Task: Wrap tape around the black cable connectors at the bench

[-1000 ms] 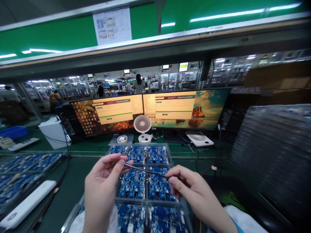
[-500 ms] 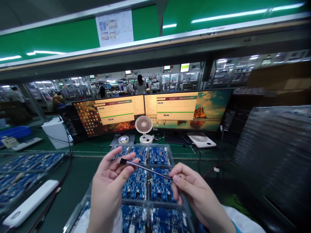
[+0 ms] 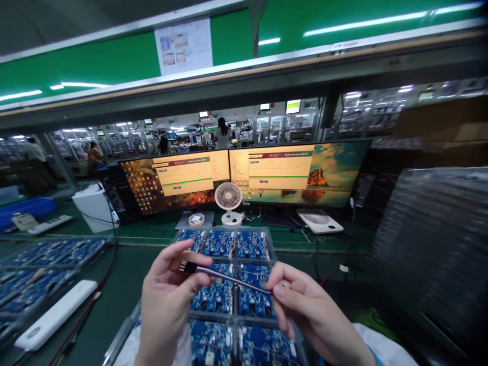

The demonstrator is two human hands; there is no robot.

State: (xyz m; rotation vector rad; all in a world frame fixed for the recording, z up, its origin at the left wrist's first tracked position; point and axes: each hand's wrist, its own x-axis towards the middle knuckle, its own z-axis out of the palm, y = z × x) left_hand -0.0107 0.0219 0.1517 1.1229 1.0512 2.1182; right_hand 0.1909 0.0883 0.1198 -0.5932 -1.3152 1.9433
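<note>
A thin cable (image 3: 236, 281) of greyish-purple wires stretches between my two hands, above a tray (image 3: 235, 319) of blue circuit boards (image 3: 249, 345). Its left end carries a black connector (image 3: 189, 267) with metal pins that point left. My left hand (image 3: 165, 300) is closed on that end, thumb below and fingers behind, the index finger raised. My right hand (image 3: 308, 305) pinches the cable between thumb and index finger, its other fingers curled below. The cable's right end is hidden in this hand.
Behind the tray stand a small white fan (image 3: 229, 197), a tape roll (image 3: 196, 219) and two monitors (image 3: 183, 175). A second board tray (image 3: 41, 259) and a white bar-shaped device (image 3: 57, 314) lie at left. Stacked clear trays (image 3: 419, 244) rise at right.
The connector has turned so its pins show more plainly and has dropped slightly. My right hand has moved slightly down. The whole view has shifted a little; both hands keep their hold.
</note>
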